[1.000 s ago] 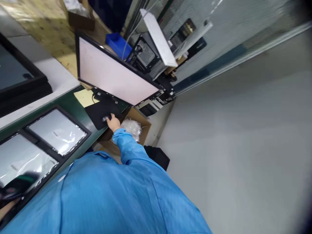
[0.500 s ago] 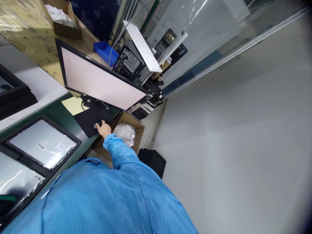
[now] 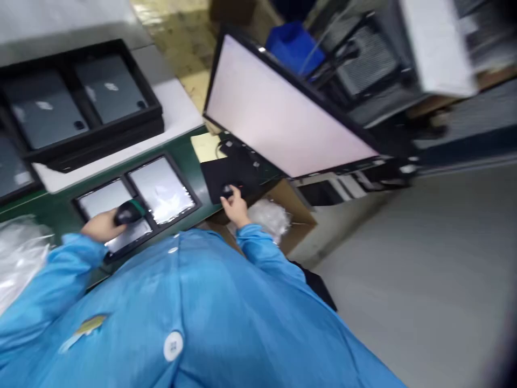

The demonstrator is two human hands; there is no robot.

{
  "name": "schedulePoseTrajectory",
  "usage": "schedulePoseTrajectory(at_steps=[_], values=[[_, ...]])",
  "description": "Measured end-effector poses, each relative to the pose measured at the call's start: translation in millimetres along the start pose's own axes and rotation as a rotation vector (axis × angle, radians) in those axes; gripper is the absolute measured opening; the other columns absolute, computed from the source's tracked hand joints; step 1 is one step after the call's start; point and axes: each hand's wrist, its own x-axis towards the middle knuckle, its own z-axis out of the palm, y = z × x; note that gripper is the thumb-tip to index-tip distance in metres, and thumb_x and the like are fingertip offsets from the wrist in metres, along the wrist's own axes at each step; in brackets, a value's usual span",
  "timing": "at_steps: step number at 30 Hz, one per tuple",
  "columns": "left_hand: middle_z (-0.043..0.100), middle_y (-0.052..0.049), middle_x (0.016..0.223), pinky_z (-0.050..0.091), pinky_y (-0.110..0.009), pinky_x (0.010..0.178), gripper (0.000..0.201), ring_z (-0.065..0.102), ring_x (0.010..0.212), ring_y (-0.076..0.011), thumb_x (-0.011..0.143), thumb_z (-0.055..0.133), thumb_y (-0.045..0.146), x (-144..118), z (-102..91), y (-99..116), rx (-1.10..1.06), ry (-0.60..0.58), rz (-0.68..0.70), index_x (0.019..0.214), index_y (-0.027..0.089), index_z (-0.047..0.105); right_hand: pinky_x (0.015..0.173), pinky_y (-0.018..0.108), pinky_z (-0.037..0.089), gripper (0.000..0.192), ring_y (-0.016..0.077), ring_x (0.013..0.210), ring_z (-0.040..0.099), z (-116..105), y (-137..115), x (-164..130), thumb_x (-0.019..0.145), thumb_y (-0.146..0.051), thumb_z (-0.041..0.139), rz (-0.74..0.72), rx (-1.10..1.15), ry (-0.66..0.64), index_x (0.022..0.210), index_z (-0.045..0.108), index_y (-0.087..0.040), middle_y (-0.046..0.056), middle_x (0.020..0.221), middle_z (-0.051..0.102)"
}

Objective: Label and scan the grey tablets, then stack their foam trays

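The left hand [image 3: 100,226], fingers wrapped, grips a dark handheld device [image 3: 127,212] over framed panels [image 3: 162,188] on the green surface [image 3: 195,171], as the right hand [image 3: 237,210] cups a mouse [image 3: 226,191] on a pad [image 3: 232,171], seemingly placed for easy reach.

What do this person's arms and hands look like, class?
Both sleeves are long, blue, creased cloth, matching the garment's front. They reach the wrists. The left hand and right hand are bare, without gloves. Blur hides finer markings.
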Motion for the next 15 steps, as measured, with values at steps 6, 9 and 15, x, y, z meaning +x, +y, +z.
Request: schedulePoseTrajectory(at_steps=[6, 9, 15], values=[[0.073, -0.019, 0.107, 0.052, -0.039, 0.089, 0.055, 0.07, 0.102, -0.0372, 0.073, 0.057, 0.036, 45.5, -9.4, 13.4, 0.153, -0.146, 0.078, 0.121, 0.009, 0.068, 0.069, 0.033, 0.05, 0.069, 0.0223, 0.069, 0.065, 5.8, 22.0, -1.2, 0.091, -0.047, 0.052, -0.025, 0.062, 0.079, 0.148, 0.042, -0.009, 0.002, 0.073, 0.066], [0.074, -0.018, 0.104, 0.052, -0.038, 0.088, 0.057, 0.07, 0.099, -0.0355, 0.073, 0.057, 0.038, 58.2, -4.6, 17.1, 0.148, -0.165, 0.114, 0.122, 0.01, 0.068, 0.07, 0.034, 0.05, 0.068, 0.0228, 0.069, 0.064, -0.2, 28.9, 0.6, 0.09, -0.046, 0.052, -0.028, 0.056, 0.098, 0.147, 0.043, -0.01, 0.002, 0.072, 0.066], [0.074, -0.015, 0.101, 0.054, -0.037, 0.088, 0.055, 0.07, 0.097, -0.0337, 0.07, 0.059, 0.037, 57.2, -0.7, 8.4, 0.125, -0.117, 0.129, 0.119, 0.013, 0.069, 0.072, 0.035, 0.051, 0.067, 0.0235, 0.07, 0.065, -4.2, 39.1, 2.7, 0.091, -0.042, 0.051, 0.006, 0.034, 0.092, 0.148, 0.041, -0.009, 0.003, 0.073, 0.066]])
